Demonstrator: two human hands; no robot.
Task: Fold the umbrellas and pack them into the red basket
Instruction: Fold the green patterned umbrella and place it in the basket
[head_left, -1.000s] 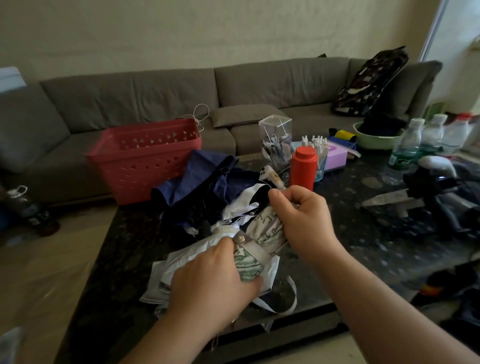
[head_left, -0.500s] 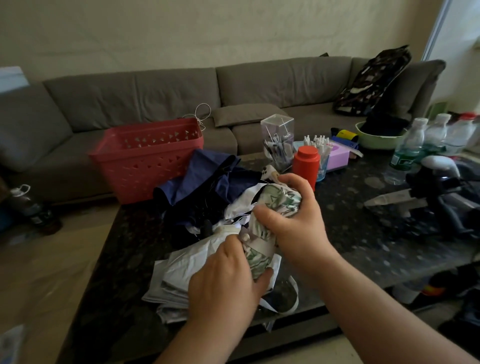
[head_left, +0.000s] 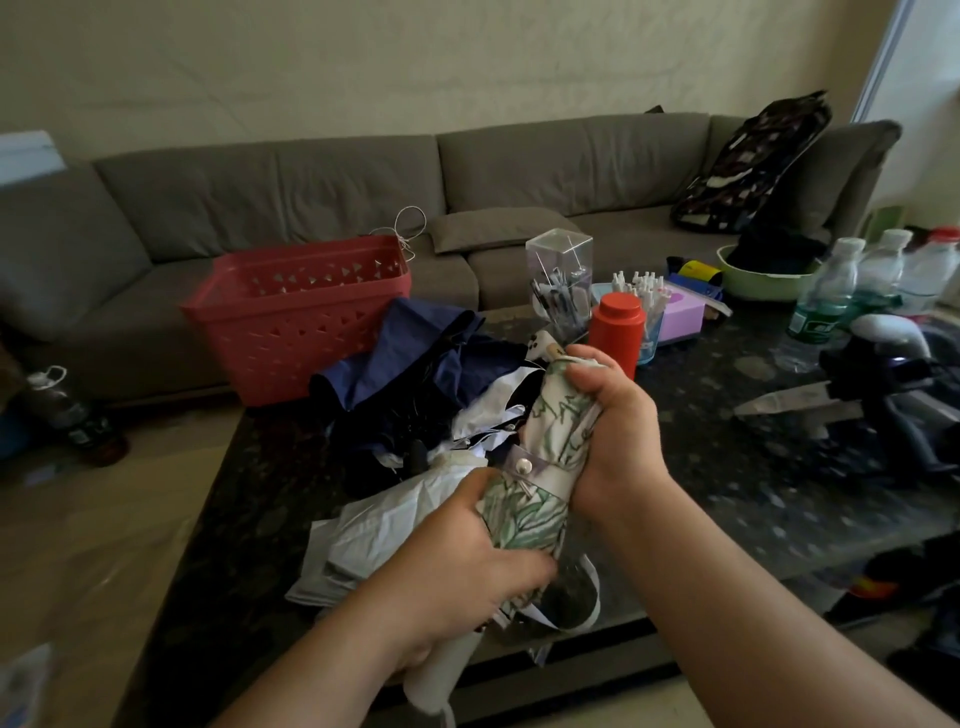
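Both hands grip the rolled leaf-print umbrella above the counter: left hand low, right hand high. The red basket stands behind.

Leaf-print umbrella: white fabric with green leaf pattern, collapsed and rolled into a tight bundle, bound at mid-length by a pale strap with a snap; held tilted above the surface, tip end far, handle end near.
Navy umbrella: dark blue canopy, unfolded, lying crumpled on the surface just beside the basket.
White umbrella: pale canopy, loose and flattened on the surface, near edge.
Red basket: plastic, triangular cut-outs, upright at the surface's far-left corner.
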